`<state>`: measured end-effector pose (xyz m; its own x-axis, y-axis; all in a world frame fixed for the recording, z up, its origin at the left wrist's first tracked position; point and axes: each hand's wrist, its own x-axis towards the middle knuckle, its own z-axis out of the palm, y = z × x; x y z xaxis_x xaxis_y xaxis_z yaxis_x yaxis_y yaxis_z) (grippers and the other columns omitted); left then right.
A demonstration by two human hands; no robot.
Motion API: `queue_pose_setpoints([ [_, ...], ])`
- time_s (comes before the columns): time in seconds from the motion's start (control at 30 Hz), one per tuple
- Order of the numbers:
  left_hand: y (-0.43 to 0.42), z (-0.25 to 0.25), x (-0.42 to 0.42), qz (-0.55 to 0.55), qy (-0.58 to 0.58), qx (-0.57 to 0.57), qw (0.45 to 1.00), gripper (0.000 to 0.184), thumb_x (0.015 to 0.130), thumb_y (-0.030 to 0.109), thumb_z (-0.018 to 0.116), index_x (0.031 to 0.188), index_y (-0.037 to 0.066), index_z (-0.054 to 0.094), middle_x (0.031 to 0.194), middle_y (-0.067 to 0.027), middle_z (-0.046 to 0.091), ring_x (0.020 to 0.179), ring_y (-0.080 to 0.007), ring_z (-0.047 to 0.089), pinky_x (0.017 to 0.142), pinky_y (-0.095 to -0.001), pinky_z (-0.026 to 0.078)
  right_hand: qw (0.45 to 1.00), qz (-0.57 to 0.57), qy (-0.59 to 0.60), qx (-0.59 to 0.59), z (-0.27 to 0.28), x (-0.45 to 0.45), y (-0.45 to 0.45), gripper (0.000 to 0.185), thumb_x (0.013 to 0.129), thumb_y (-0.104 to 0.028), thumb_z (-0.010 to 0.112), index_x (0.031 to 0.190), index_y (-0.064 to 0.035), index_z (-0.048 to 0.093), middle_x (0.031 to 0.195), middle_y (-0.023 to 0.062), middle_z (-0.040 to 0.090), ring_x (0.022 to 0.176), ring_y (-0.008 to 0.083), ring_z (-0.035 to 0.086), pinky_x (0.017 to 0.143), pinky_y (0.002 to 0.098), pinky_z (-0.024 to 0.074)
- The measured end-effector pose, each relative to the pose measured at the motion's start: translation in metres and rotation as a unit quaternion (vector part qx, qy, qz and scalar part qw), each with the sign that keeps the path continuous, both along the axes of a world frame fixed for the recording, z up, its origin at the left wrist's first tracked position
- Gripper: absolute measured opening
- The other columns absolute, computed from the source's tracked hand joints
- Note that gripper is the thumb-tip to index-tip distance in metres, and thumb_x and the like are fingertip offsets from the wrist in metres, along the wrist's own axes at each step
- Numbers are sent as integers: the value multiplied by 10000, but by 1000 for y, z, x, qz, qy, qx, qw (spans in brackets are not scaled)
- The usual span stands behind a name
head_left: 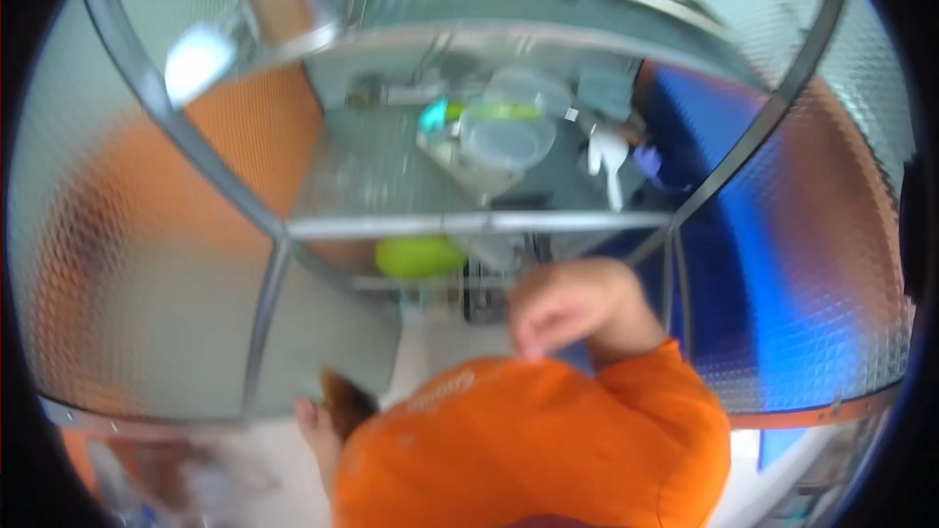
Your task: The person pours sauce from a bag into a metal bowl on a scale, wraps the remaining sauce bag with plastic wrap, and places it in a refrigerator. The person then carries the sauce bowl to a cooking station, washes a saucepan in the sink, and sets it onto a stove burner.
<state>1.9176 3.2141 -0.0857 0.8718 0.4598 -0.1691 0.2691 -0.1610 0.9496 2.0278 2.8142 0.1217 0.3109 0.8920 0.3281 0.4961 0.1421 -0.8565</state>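
Note:
My right hand (572,308) is raised in front of my orange shirt, its fingers curled in, with no object showing in them. Low on the left, my left hand (315,428) is partly hidden by my shirt. Its fingers are against a dark brown, glossy object (347,405) that looks tapered; blur hides its exact kind. Ahead on the counter (362,161) stand a clear plastic bowl (509,140) and a white spatula-like utensil (608,161). A turquoise and green item (437,115) lies beside the bowl.
A metal shelf (460,36) crosses above the counter, with a brown and silver box (281,2) at its left. Below the counter's metal edge (469,224) sits a lime-green rounded item (419,256). Textured panels in metal frames (220,173) flank both sides.

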Motion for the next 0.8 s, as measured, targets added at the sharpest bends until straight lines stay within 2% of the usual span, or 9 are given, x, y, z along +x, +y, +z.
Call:
queue_pose_setpoints([
  [0.03,-5,3,3,-13,15,-16,1000,464,866,97,478,1268,-56,305,1308,-162,352,1221,-231,317,1049,-347,212,994,-52,35,-91,-19,8,15,159,846,-179,552,765,-45,581,690,93,577,638,216,546,575,325,404],
  [0.07,-14,0,10,42,-28,-54,997,337,867,103,481,1161,-36,393,1126,-111,468,1081,-192,422,944,-309,332,976,-95,69,-186,-42,14,31,193,852,-204,536,761,-40,576,689,99,577,642,207,544,583,319,409],
  [0.1,-13,8,5,-47,-46,-120,991,82,846,42,450,924,41,423,836,-15,427,792,-101,429,699,-226,382,961,-101,81,-243,-75,20,46,238,850,-245,529,759,-28,567,684,98,578,631,211,537,586,314,412],
  [0.17,-32,21,8,-58,-92,-147,983,162,797,-20,405,768,107,309,721,35,262,641,-45,278,546,-182,288,939,-99,102,-312,-142,15,56,285,847,-285,521,758,-17,558,678,97,578,621,216,530,589,309,414],
  [0.33,-24,-9,8,-47,-122,-161,978,184,744,-62,353,743,109,288,705,44,278,611,-34,265,525,-164,284,835,-138,158,-508,-271,14,41,332,797,-326,541,813,-4,622,800,153,628,703,286,590,663,376,449],
  [0.4,-25,-16,-4,-20,-82,-199,976,181,737,-66,346,746,105,289,694,45,289,603,-34,267,523,-158,278,713,-119,28,-690,-327,3,17,331,794,-308,526,886,-15,648,917,178,629,825,325,608,762,407,453],
  [0.6,3,-27,-47,50,-76,-198,976,198,800,-28,384,759,128,269,621,45,339,522,-10,278,440,-166,235,623,-136,71,-767,-353,-28,-51,383,802,-294,507,985,28,605,1074,216,561,1004,342,541,871,403,423],
  [0.7,24,-23,-74,76,-34,-239,967,206,772,-69,355,742,116,269,644,45,340,571,-15,288,489,-146,264,661,-189,14,-726,-383,-31,-66,354,810,-322,502,846,4,637,925,204,609,874,349,581,767,435,448],
  [0.8,39,-18,-95,86,-21,-223,971,215,780,-75,350,743,119,267,641,47,338,550,-13,282,466,-149,261,690,-245,15,-681,-373,-27,-21,315,812,-304,495,846,-16,619,919,188,609,866,351,576,753,434,451],
])
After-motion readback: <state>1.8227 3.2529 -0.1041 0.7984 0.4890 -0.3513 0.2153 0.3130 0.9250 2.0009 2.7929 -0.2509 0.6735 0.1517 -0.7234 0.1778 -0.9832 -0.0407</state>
